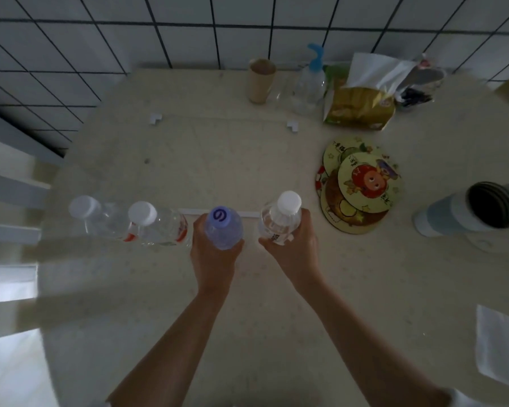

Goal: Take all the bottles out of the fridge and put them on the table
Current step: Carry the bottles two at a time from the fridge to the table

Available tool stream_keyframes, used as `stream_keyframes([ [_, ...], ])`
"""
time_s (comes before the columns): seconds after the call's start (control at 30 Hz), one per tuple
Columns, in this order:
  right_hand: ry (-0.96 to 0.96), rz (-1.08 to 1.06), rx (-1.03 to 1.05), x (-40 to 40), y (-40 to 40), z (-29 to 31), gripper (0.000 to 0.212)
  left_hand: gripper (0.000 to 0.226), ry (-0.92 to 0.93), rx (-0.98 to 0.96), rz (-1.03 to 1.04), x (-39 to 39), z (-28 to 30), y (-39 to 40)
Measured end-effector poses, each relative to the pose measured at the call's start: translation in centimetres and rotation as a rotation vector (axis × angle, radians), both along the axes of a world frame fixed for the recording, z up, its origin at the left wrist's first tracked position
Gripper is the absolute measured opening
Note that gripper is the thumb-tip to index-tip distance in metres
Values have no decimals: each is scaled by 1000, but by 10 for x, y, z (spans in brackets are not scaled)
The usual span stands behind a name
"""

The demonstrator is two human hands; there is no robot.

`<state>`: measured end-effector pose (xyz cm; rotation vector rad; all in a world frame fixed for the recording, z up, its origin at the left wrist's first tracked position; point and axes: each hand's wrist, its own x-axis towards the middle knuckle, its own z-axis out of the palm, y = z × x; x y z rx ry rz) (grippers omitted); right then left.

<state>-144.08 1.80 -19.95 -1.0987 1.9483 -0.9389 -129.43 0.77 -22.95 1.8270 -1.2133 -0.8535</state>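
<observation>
- Two hands work side by side over the pale speckled round surface [247, 304]; the left hand [210, 254] is curled round a clear plastic bottle with a blue-purple swirl cap [222, 227], and the right hand [293, 245] is wrapped round a clear plastic bottle with a white cap [281, 218].
- Neither hand is loose: fingers and thumbs close round the lower bodies of the bottles, both of which stand upright.
- Whether the bottle bases already touch the surface I cannot tell, since the hands hide them.
- To finish well, I would judge it best to lower both bottles straight down, feel them settle flat, then ease the fingers off without nudging the neighbours.
- Just left of the swirl-capped bottle stands a clear bottle with a white cap and red label [156, 227], and beyond that, further left, a second clear white-capped bottle [91, 214], so four form a row.
- Well right of the swirl-capped bottle lie round cartoon-printed coasters [362, 183]; farther back stands a brown paper cup [260, 80].
</observation>
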Motion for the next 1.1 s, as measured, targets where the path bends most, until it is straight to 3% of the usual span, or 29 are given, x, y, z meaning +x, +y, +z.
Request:
stream_keyframes([
  [0.33, 9, 30, -27, 6, 8, -17, 65, 52, 71, -57, -38, 8, -10, -3],
  [0.87, -11, -34, -20, 8, 19, -21, 79, 68, 85, -13, -75, 8, -18, 5],
  [1.07, 4, -85, -23, -6, 28, -21, 56, 55, 229, 115, -56, 2, -4, 14],
  [1.1, 24, -88, -54, 20, 60, -7, 54, 51, 261, 101, -94, 27, 6, 43],
])
